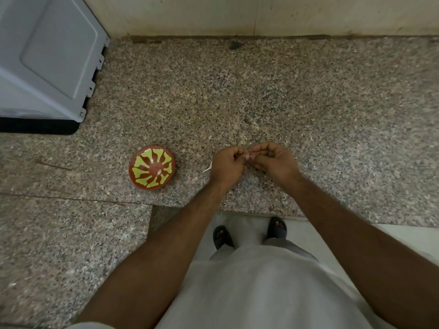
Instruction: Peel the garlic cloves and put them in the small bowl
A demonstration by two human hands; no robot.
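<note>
A small red bowl [152, 166] with a yellow-green pattern sits on the granite counter, left of my hands. One pale clove [159, 172] lies inside it. My left hand [226, 162] and my right hand [273, 160] meet above the counter, fingers curled. Between their fingertips they pinch a small pale garlic clove [248, 156], mostly hidden by the fingers. A white sliver of garlic skin [207, 169] sticks out at the left edge of my left hand; whether it lies on the counter or hangs from the hand is unclear.
A grey appliance [47, 60] on a black base stands at the back left of the speckled granite counter [308, 103]. A tiled wall [237, 15] runs along the back. The counter's front edge steps back near my body, with the floor and my feet below.
</note>
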